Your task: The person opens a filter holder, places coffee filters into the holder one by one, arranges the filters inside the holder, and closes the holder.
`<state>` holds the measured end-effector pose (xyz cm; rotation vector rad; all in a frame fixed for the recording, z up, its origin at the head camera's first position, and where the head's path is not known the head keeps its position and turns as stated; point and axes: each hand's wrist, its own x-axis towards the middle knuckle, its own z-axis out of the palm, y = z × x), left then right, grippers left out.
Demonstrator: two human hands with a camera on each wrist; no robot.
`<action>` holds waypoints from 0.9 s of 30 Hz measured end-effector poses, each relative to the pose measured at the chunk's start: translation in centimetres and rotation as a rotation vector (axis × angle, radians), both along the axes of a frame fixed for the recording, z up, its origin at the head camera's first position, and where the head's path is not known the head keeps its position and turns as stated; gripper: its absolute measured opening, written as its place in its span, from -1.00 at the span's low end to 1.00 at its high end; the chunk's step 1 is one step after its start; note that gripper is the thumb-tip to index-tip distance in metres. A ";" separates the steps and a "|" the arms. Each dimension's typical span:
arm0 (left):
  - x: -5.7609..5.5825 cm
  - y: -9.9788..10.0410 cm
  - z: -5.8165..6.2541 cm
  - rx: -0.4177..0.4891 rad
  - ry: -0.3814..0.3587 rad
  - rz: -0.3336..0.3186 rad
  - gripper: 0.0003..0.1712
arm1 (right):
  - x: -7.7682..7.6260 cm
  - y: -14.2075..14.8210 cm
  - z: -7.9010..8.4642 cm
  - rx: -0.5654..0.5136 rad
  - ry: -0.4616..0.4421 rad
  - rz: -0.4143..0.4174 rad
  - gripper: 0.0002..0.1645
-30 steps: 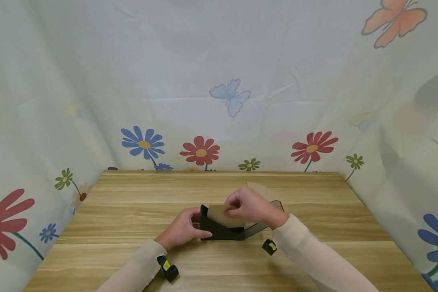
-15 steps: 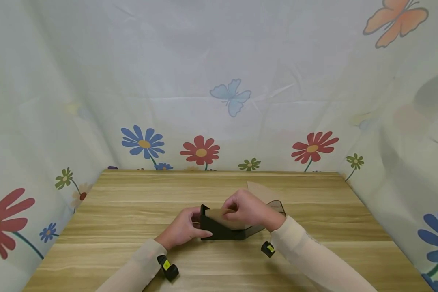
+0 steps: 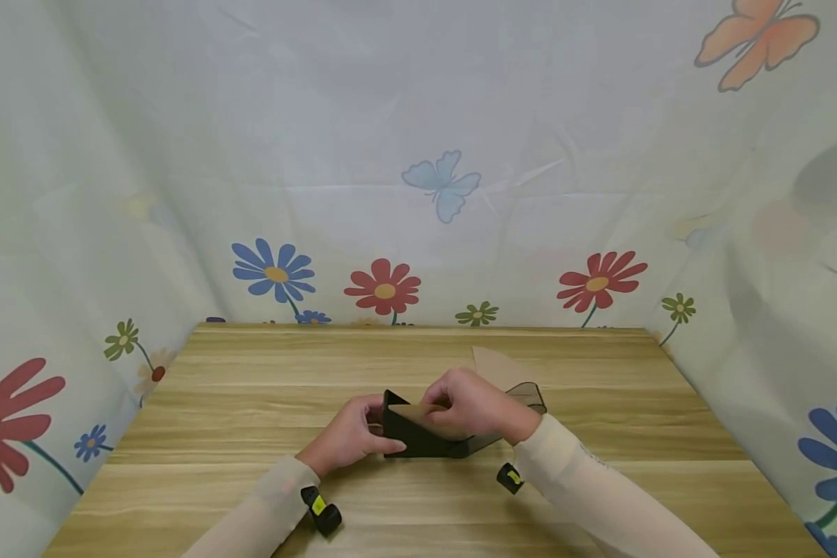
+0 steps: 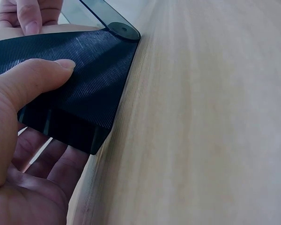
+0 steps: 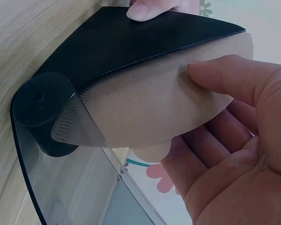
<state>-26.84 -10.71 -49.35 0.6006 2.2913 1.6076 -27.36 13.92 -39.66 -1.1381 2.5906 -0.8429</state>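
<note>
A black wedge-shaped filter holder (image 3: 421, 440) with a ribbed side wall stands on the table, its clear smoky lid (image 3: 532, 396) swung out to the right. My left hand (image 3: 354, 434) grips the holder's left end, thumb on the near wall and fingers behind. Tan paper coffee filters (image 5: 145, 101) sit partly inside the holder; their crimped edge shows near the hinge (image 5: 40, 98). My right hand (image 3: 469, 401) pinches them by the upper edge, thumb on the near face and fingers behind. How many sheets it pinches, I cannot tell.
Behind my right wrist, another tan paper piece (image 3: 495, 366) lies on the wood-grain table (image 3: 265, 372). A flowered white curtain (image 3: 335, 155) hangs along the table's back and sides. Small black wrist devices (image 3: 322, 515) with yellow marks sit at both cuffs.
My right hand has moved slightly down and left, and the coffee filters now sit lower in the holder. The left hand has kept its place.
</note>
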 end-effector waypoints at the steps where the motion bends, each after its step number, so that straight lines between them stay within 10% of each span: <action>1: 0.0 0.0 0.0 0.000 0.002 0.000 -0.50 | 0.0 0.0 0.0 0.003 0.000 0.000 -0.78; 27: 0.0 0.1 0.1 -0.002 0.004 0.000 -0.54 | 0.1 -0.4 -0.7 0.004 -0.075 0.042 -0.78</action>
